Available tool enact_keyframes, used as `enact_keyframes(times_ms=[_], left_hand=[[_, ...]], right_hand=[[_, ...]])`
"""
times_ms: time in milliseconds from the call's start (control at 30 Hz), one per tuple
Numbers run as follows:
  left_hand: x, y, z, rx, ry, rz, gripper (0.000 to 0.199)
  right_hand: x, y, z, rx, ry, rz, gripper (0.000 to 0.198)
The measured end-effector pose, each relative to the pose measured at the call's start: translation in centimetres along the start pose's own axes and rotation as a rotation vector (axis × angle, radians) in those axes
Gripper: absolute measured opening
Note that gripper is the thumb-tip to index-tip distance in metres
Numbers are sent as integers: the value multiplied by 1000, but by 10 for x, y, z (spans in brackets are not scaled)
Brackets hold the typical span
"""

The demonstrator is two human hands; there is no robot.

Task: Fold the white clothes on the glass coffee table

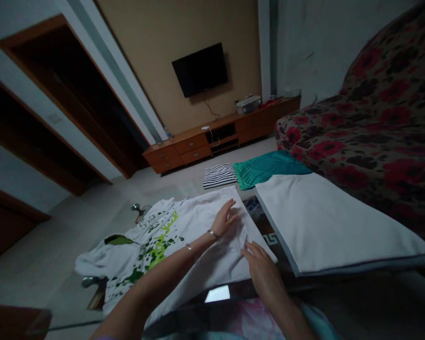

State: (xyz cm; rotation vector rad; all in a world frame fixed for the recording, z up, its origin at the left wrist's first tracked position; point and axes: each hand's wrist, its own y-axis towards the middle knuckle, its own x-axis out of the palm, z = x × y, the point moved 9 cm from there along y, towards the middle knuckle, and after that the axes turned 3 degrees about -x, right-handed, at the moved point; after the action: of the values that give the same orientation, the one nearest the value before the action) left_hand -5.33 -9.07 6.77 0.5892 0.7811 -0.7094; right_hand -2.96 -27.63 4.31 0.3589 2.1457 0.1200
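Note:
A white T-shirt [198, 212] with a green and black print lies spread over a glass-topped table, its collar toward the left. My left hand [225, 219] rests on the shirt's lower part, fingers stretched out and slightly apart. Nearer to me, my right hand [264, 267] touches the cloth close to the hem, its fingers extended over a small crease. Part of the near edge of the shirt is hidden by my left forearm, which wears two thin bangles.
Right of the shirt lies a folded white cloth [333, 226] with a grey edge. Beyond are a striped folded cloth [219, 175] and a teal cloth [269, 166]. A floral sofa [361, 127] stands right; a TV cabinet [194, 146] lines the far wall.

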Motion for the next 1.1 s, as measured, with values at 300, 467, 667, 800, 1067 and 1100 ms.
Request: enact_keyframes(times_ms=[300, 467, 667, 800, 1067, 1100], left_hand=[[-175, -197, -149, -468, 396, 215, 40], [-253, -316, -212, -777, 611, 243, 37], [-275, -401, -256, -1004, 713, 126, 50], [-287, -418, -258, -921, 613, 222, 45], [-372, -459, -321, -1057, 200, 778, 39], [-379, -456, -331, -1085, 190, 807, 44]], right_hand=[[3, -4, -20, -37, -302, -106, 27], [13, -3, -36, -85, -442, -159, 25], [57, 66, -129, -143, -466, -219, 28], [127, 111, -237, -298, -295, -343, 27], [261, 150, -398, -506, -126, -562, 26], [275, 155, -416, -520, -86, -565, 27]])
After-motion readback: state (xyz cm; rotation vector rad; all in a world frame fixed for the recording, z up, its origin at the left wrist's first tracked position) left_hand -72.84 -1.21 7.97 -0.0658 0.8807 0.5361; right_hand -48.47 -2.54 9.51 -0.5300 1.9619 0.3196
